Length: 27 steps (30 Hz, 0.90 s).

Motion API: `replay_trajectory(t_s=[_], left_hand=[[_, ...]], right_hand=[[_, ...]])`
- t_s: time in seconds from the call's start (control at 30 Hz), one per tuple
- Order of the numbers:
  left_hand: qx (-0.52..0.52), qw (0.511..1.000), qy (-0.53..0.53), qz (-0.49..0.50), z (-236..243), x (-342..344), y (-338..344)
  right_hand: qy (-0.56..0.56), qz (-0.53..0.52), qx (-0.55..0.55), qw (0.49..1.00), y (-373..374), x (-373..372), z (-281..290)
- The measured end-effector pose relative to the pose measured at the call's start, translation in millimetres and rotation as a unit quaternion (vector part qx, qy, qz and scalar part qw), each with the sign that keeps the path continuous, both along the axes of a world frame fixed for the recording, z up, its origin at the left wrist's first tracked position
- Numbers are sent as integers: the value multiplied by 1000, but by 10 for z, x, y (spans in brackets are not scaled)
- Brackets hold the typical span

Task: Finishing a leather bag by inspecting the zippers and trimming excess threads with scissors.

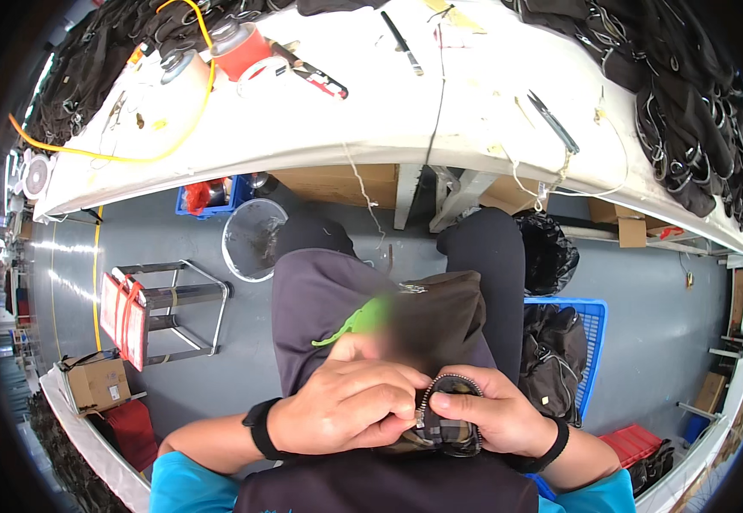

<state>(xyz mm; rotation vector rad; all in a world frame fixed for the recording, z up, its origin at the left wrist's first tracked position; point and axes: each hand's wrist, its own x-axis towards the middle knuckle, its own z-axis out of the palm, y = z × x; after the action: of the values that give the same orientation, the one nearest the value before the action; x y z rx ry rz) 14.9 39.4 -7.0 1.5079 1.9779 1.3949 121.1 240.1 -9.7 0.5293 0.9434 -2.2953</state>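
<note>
A dark bag piece with a curved metal zipper (455, 434) and a patterned panel is held close to my body, above my lap. My left hand (346, 409) is closed, its fingertips pinching at the zipper's left end; the fingers hide what exactly they grip. On the other side my right hand (506, 416) grips the zippered piece, thumb on top and fingers behind it. Dark fabric (455, 312) lies across my thighs just beyond both hands. Beside it shows a bright green strip (361, 321), partly blurred.
A white-covered table (303, 128) spans the far side, bearing scissors (553, 121), a black brush (401, 43), a red container (240, 51) and heaped black bags (679, 128). A blue crate (594, 342) stands right, a waste bin (251, 241) and stool (179, 299) left.
</note>
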Motion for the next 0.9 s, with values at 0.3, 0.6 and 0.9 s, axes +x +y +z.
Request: replay_trajectory(t_s=[0.3, 0.6, 0.9], left_hand=[[61, 908, -411, 49, -203, -11, -176], [30, 911, 26, 410, -151, -1357, -162], [-57, 857, 95, 503, -662, -2023, -316]], right_hand=[[-73, -21, -6, 997, 14, -71, 2], [-100, -21, 19, 995, 41, -119, 63], [-58, -26, 20, 998, 79, -156, 37]])
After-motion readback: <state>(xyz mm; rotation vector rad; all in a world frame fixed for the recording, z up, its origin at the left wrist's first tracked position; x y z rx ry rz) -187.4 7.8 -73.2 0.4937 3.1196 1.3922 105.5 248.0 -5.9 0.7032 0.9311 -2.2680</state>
